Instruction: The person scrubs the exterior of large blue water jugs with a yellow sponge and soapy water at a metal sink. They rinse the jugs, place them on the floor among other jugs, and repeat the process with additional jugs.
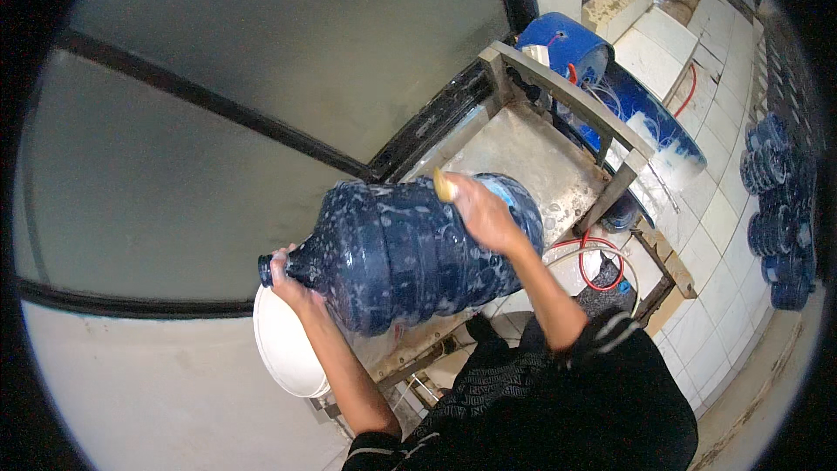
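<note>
Left hand (299, 286) wrapped snug around the neck of a big blue water jug (392, 244), curled in close just behind the mouth. Right hand (486, 214) laid over the far upper side of the same jug, toward the base, with a yellowish pad (445, 186) (sponge, maybe?) gripped and seemingly pressed to the plastic. Can't tell how tight, with the palm side hidden.

Jug on its side between the two hands, long axis going from left and a bit near (mouth) to right and a bit far (base). So left hand nearer the mouth, right hand nearer the base, pretty much one at each end. Soapy-looking and streaky all over the body, and a bit sudsy on the right hand too.

Going outward: white bucket (283, 344) just below the neck on the left, metal bench (514, 153) by the base and beyond on the right. Can't tell how much jug weight on it. Past that, blue drum (549, 30) and blue tub (635, 98) at far right, red hose (622, 272) looped on the bench's near side, more blue jugs (772, 235) way over right beside pale floor tiles (719, 209), plus frosted panel (261, 61) at far left
</note>
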